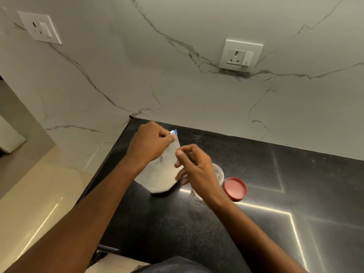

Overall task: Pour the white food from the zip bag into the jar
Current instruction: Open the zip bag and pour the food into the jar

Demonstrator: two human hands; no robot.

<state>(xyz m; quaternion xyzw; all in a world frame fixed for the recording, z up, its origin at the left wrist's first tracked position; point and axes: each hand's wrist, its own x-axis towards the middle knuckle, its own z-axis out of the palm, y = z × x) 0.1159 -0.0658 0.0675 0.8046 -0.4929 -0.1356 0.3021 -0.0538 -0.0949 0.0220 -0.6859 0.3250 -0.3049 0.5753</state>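
Observation:
A clear zip bag with white food in its lower half stands upright on the black counter; its blue zip strip is at the top. My left hand pinches the bag's top at the zip. My right hand hovers just right of the bag, thumb and fingers loosely curled at the bag's edge; whether it grips the bag is unclear. A clear glass jar stands open behind my right hand, mostly hidden by it. Its red lid lies upside down on the counter, right of the jar.
A marble wall rises behind the counter with one power socket above the jar and another at the upper left. The counter's left edge drops to a beige floor.

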